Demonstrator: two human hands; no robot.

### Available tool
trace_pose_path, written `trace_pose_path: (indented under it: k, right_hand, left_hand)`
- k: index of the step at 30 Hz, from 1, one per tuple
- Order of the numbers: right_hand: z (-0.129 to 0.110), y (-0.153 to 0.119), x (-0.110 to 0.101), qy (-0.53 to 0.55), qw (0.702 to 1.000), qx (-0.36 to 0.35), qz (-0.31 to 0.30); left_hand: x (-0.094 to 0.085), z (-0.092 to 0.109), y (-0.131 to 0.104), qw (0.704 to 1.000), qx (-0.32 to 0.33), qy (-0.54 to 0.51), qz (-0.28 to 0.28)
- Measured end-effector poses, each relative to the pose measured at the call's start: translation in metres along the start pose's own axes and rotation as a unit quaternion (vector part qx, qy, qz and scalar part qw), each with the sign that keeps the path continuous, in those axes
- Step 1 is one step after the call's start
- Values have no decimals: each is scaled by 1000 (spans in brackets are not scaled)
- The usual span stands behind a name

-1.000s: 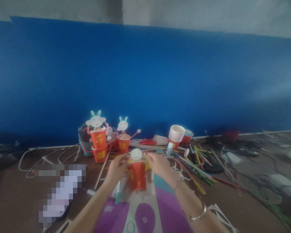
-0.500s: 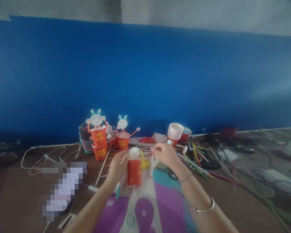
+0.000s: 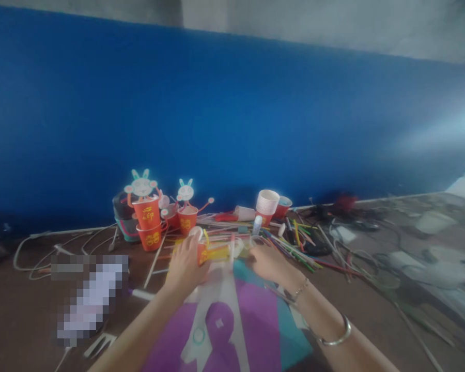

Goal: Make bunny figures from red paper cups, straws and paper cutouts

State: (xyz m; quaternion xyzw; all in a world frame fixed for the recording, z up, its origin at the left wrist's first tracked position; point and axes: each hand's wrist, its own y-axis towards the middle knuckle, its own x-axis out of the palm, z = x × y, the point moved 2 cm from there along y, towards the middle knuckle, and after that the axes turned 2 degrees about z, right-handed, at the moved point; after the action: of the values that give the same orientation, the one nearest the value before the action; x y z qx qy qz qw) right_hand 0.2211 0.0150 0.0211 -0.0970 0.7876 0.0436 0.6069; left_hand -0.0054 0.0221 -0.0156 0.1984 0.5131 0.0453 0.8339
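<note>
My left hand [image 3: 188, 262] is wrapped over a red paper cup [image 3: 202, 254] with yellow print, now low over the sheet. A round white piece [image 3: 196, 232] and a yellow strip [image 3: 206, 236] show at its top, partly behind my fingers. To the right, my right hand [image 3: 270, 264] reaches down to the tabletop with curled fingers; what lies under them is hidden. Close by are a thin pale strip [image 3: 232, 250] and a small white-capped tube [image 3: 257, 225]. Beneath both hands spreads a purple, teal and white sheet [image 3: 259, 320].
Two red cup figures with rabbit faces [image 3: 141, 186] [image 3: 186, 192] stand at the back left. A stack of white cups [image 3: 268, 201] is at the back right, near many coloured sticks [image 3: 294, 250]. Cables [image 3: 25, 253] lie left; a white marker [image 3: 142, 294] is beside my left forearm.
My left hand has lowered and tilted the cup, now covering much of it. My right hand has come down to the tabletop, away from the pale strip. The view has shifted slightly.
</note>
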Motion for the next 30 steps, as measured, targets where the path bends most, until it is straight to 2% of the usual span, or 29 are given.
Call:
trace_pose_path:
  k: [4,6,7,9,10,11,12,14,16,19,22,26,30]
  right_hand:
    - [-4,-5,13,2,1000,-13,-3]
    - [-8,-4,18,2,1000,-25,9]
    - [-10,-3,20,3,999,-34,16]
    - [-13,0,26,5,998,-55,33]
    - [-15,2,29,0,996,-72,43]
    - [-16,4,32,-11,994,-91,53]
    - [-16,7,35,-25,992,-110,61]
    - [-17,12,41,-52,986,-143,73]
    - [-16,17,45,-63,982,-158,77]
    - [-14,23,48,-62,979,-171,91]
    - [-12,24,48,-46,975,-179,125]
    - [-10,21,44,-1,965,-179,193]
    - [-7,17,42,46,948,-183,256]
  left_hand:
    - [-16,6,-2,997,27,39,58]
    - [-25,17,-14,992,82,29,87]
    - [-28,25,-23,989,121,16,82]
    - [-27,42,-48,970,240,-42,19]
    - [-23,50,-62,953,292,-66,-37]
    - [-17,57,-76,933,341,-77,-87]
    - [-10,60,-88,920,368,-75,-110]
    - [5,62,-107,910,390,-54,-131]
    - [19,58,-116,898,421,-26,-125]
    - [30,48,-115,903,397,-1,-161]
    - [28,42,-107,922,343,-3,-181]
    - [19,42,-99,954,262,-12,-147]
    - [18,45,-100,954,279,-11,-106]
